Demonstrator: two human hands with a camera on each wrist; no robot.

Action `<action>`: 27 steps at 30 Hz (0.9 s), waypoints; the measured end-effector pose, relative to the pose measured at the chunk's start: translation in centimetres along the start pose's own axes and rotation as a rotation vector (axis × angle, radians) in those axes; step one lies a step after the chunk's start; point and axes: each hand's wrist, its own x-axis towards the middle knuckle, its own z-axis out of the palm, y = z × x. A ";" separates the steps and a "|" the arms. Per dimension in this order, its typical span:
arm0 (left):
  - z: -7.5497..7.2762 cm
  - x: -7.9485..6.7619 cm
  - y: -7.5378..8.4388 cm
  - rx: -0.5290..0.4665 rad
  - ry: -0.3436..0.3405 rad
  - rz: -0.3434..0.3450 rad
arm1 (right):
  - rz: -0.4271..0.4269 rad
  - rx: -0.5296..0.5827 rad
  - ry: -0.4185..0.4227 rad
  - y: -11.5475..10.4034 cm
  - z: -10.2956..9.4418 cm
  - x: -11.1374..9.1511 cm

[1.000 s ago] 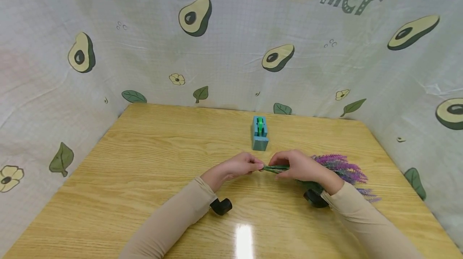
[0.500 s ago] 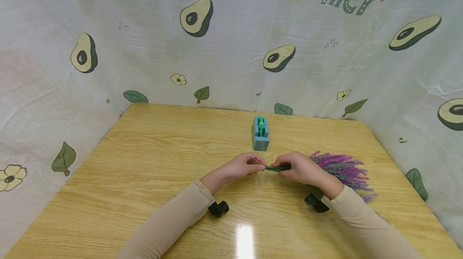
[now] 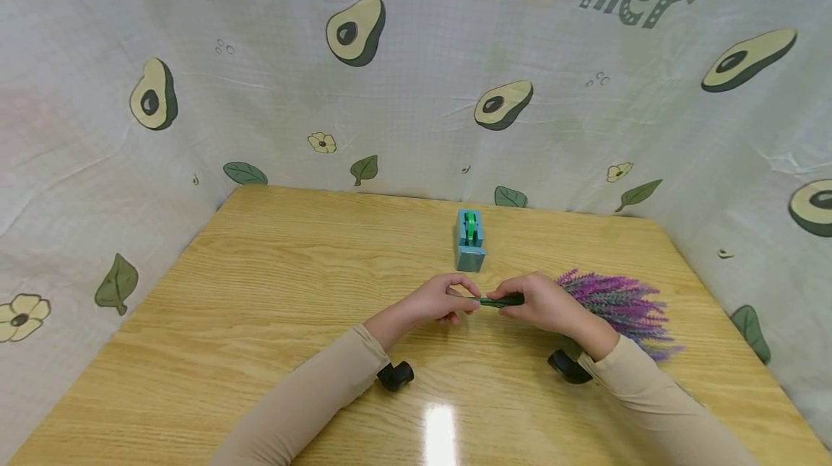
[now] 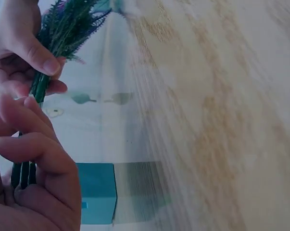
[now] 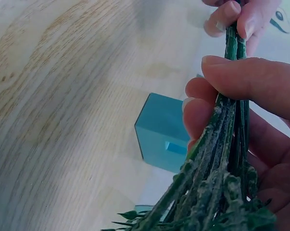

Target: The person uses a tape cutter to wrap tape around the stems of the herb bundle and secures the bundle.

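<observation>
A bunch of artificial lavender, purple flower heads to the right, lies sideways between the hands in the head view. My right hand grips its green stems between thumb and fingers, just below the leaves in the right wrist view. Closer to the stem ends is my left hand. Its curled fingers hold the bundle, and the lower stems run down into the palm in the left wrist view. A short length of stem shows between the two hands. Part of the bunch is hidden behind the right hand and wrist.
A blue tape dispenser with a green tape roll stands on the wooden table, just beyond the hands. A printed cloth hangs behind the table and along its sides. Black wrist cameras sit below both wrists.
The stems between the hands have drawn into a tighter bundle, and the flower heads sit closer together. My left fingers have shifted along the stem ends. The tape dispenser stays in place.
</observation>
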 end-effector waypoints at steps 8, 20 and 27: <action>-0.3 -0.1 0.1 -0.132 -0.010 -0.048 | -0.003 -0.016 0.011 0.0 0.0 0.1; 0.0 0.1 -0.2 -0.265 0.057 -0.015 | 0.017 -0.009 0.034 -0.2 0.2 0.0; 0.3 0.6 -0.5 -0.364 0.116 -0.052 | 0.009 -0.013 0.040 -0.3 0.2 0.0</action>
